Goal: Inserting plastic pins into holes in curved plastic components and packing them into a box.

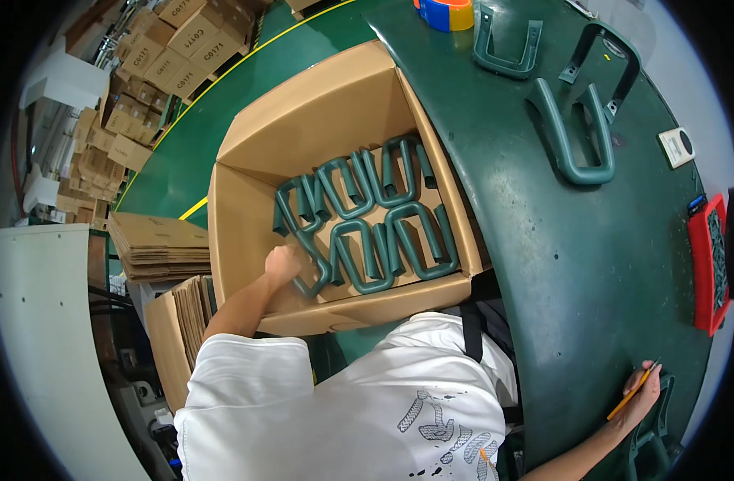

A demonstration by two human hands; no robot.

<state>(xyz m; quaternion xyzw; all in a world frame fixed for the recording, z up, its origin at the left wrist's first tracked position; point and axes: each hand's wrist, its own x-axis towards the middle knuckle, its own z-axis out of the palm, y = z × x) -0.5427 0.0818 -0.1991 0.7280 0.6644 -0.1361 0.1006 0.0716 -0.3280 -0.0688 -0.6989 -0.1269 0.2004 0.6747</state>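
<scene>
My left hand (283,264) is closed in the left part of an open cardboard box (303,104). Its fingers are partly hidden and lie at the leg ends of a dark green U-shaped handle (325,271), which they appear to grip. Several more green U-shaped handles (421,210) stand packed in two rows on the box floor. Far to the right, above the green worktable (575,305), my right hand (641,394) is closed around a slim orange-yellow tool (626,398) with a narrow tip. Beside that hand, another green handle (662,409) is partly cut off by the picture's rim.
Toward the table's far end are loose green handles (579,140) and a blue-and-orange tape roll (447,14). A red bin (709,264) of small parts and a white device (676,148) sit along the right edge. Flattened cartons (160,244) are stacked left of the box; stacked cartons (194,40) stand beyond.
</scene>
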